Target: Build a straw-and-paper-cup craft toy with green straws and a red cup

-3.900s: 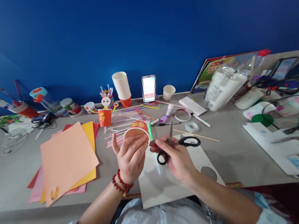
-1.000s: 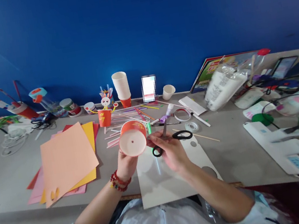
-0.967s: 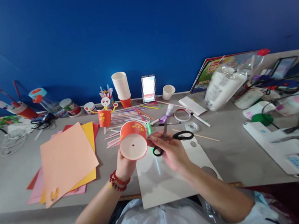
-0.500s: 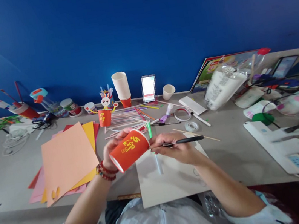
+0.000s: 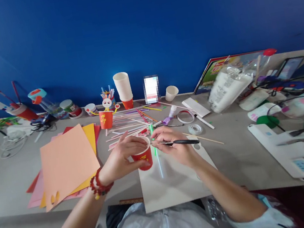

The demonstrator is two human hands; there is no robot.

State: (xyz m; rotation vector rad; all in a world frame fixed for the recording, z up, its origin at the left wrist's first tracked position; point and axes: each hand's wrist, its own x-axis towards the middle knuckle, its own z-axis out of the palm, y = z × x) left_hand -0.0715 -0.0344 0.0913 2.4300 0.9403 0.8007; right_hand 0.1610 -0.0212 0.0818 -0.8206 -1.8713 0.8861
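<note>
A red paper cup (image 5: 145, 162) with gold characters stands roughly upright over the white sheet (image 5: 179, 193). My left hand (image 5: 123, 153) is closed on it, the fingers over the rim and the thumb along its front. Close by on the right, my right hand (image 5: 171, 143) grips a slim black-handled tool (image 5: 187, 142). Its thin metal front points left toward the cup's rim, and its tip is too small to make out. Between the hands is a green strip (image 5: 151, 129), and a clear straw-like stick (image 5: 161, 167) lies on the sheet.
Coloured paper sheets (image 5: 69, 162) lie at left. Behind the hands are paper straws (image 5: 129, 119), a rabbit-decorated cup (image 5: 106, 119), stacked cups (image 5: 122, 86), a tape roll (image 5: 195, 129) and a phone-like bright screen (image 5: 151, 88). A power strip (image 5: 283, 150) with cables sits at right.
The cup has turned from lying tilted on its side to roughly upright, moving slightly right. My left hand has shifted over its rim. My right hand keeps the black-handled tool beside it.
</note>
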